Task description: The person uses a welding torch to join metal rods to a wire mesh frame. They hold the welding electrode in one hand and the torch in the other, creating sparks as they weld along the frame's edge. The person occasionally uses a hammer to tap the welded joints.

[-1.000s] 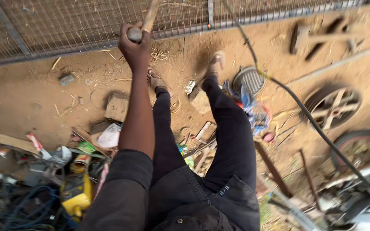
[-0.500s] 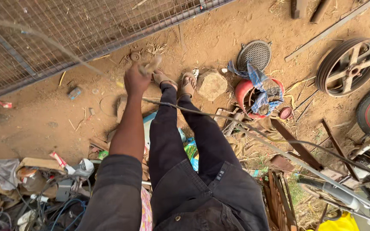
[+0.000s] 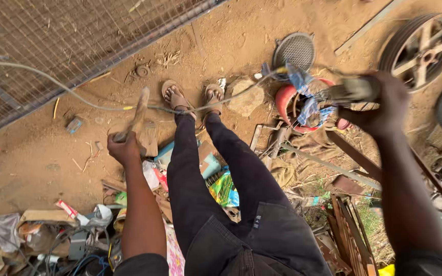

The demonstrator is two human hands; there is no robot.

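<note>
Scrap and litter (image 3: 52, 230) lie near on the left. The left hand (image 3: 124, 149) is closed round a wooden stick (image 3: 138, 113), tilted over the dirt. The right hand (image 3: 384, 105), on the right, is wrapped round a blurred handle (image 3: 351, 90). A wheel (image 3: 419, 48) lies far right

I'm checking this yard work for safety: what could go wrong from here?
The left hand holds a wooden stick raised right above the sandalled feet; a swing could hit bare toes. A cable runs across the ground by the feet and could trip. Scrap metal lies close beside the legs.
</note>
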